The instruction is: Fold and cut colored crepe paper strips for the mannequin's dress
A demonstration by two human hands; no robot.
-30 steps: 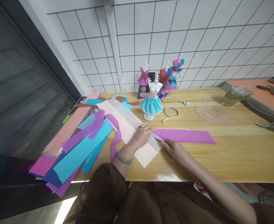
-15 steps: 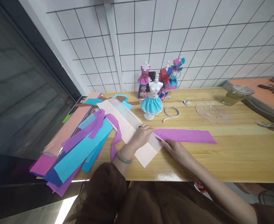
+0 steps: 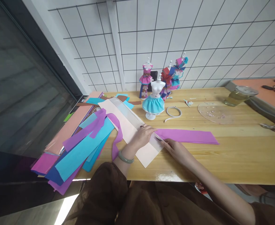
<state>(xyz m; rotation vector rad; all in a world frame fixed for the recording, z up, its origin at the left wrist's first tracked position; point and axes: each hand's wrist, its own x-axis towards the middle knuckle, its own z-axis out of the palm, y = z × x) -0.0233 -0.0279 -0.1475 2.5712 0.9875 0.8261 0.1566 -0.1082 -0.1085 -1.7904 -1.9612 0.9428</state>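
Observation:
My left hand point(image 3: 143, 137), with a bracelet at the wrist, presses its fingers together on a long pale pink sheet point(image 3: 131, 135) that lies slanted on the table. A small dark thing shows beside its fingers. Close by on the right, my right hand point(image 3: 176, 150) is closed around a thin dark pointed tool point(image 3: 158, 139), whose handle is hidden; the tip lies over the sheet's edge. A folded purple strip point(image 3: 186, 136) runs rightward from under my left fingertips. Just behind the hands stands a white mini mannequin point(image 3: 157, 87) in a turquoise skirt point(image 3: 153, 105).
Coloured strips point(image 3: 84, 150) are heaped at the left. Dressed mini mannequins point(image 3: 146, 78) stand by the tiled wall. Right of the skirted one are a coiled white cord point(image 3: 173, 116), a clear plate with small pieces point(image 3: 212, 113) and a glass of yellowish liquid point(image 3: 239, 95).
The view has shifted very slightly. The dark tool's tip has moved a little left over the sheet; both hands otherwise keep nearly the same place.

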